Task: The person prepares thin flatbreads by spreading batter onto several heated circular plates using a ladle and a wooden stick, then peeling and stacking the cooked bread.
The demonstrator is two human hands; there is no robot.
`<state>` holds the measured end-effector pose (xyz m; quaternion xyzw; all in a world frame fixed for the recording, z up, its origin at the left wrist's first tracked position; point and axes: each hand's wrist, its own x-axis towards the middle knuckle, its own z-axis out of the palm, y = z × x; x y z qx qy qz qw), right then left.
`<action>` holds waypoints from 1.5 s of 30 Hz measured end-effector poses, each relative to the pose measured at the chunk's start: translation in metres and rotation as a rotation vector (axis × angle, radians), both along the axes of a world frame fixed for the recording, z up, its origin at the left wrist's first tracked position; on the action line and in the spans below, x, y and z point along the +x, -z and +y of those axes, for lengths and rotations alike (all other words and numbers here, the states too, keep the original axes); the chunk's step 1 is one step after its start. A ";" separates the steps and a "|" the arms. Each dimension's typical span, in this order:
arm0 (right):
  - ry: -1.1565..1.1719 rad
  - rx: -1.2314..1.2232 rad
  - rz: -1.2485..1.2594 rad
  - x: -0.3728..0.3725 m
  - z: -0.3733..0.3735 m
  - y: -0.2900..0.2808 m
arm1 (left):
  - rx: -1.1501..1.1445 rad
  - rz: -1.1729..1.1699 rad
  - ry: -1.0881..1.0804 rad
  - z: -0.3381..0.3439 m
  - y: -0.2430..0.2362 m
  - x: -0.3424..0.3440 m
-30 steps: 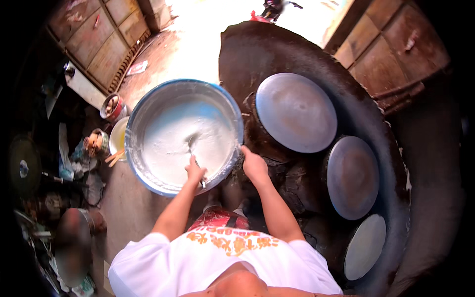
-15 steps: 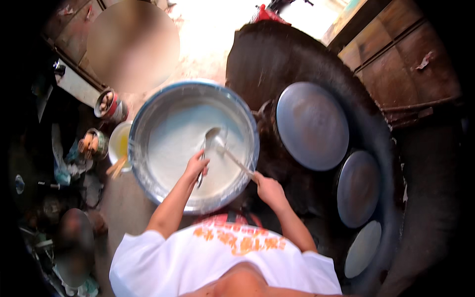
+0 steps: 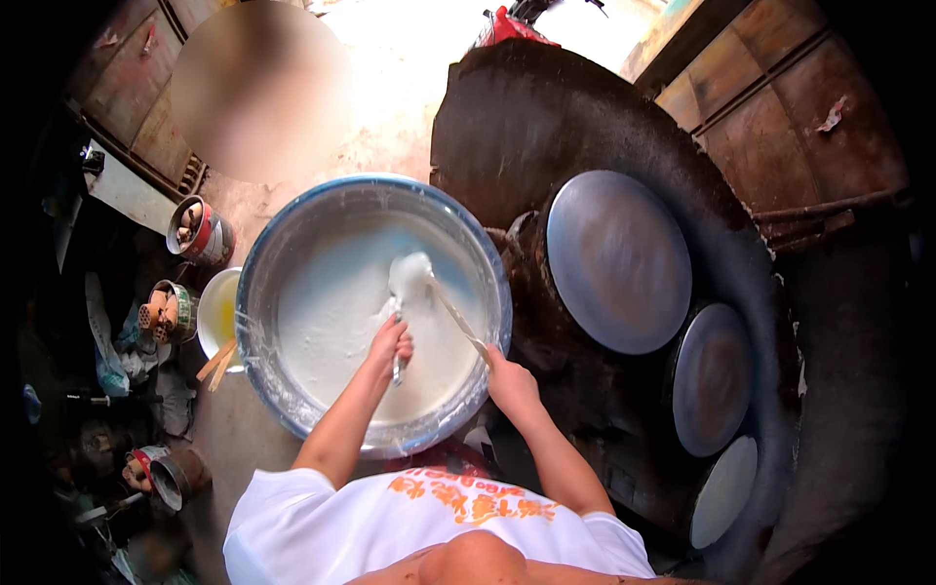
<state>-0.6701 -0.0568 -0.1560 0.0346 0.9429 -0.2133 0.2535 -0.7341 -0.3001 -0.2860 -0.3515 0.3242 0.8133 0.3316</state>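
A large round tub (image 3: 255,363) with a blue rim holds thick white batter (image 3: 327,317). My left hand (image 3: 391,343) is closed round the metal handle of a ladle over the tub. White batter covers the bowl of the ladle (image 3: 409,281). In my right hand (image 3: 513,387), above the tub's near right rim, is a long flat scraper (image 3: 458,315). It slants in over the batter, and its far end meets the coated ladle bowl. Both hands stay above the batter.
Right of the tub, a dark curved stove top (image 3: 526,107) carries three round griddles, the largest griddle (image 3: 619,263) closest. On the left stand a white bowl (image 3: 210,312) with yellow liquid and wooden sticks, a red tin (image 3: 210,239) and another tin (image 3: 180,327).
White batter now heaps over the ladle bowl, which looked grey and bare before. The scraper still reaches its bowl. The whole view has shifted slightly, with the tub sitting lower.
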 end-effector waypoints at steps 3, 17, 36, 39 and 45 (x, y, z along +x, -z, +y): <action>0.075 -0.177 0.090 0.030 -0.014 0.034 | 0.328 -0.168 -0.371 0.044 -0.014 0.002; 0.493 -1.657 -0.369 0.077 0.006 -0.204 | 1.080 0.497 -0.081 0.058 -0.364 0.056; 0.641 -1.656 0.033 0.148 0.020 -0.129 | 0.893 0.289 0.255 0.022 -0.316 0.079; 0.834 -1.636 0.132 0.148 0.015 -0.107 | 0.950 -0.231 0.198 0.091 -0.313 0.041; 1.022 -1.207 0.846 0.207 0.107 -0.176 | 0.967 0.219 0.621 0.229 -0.332 0.089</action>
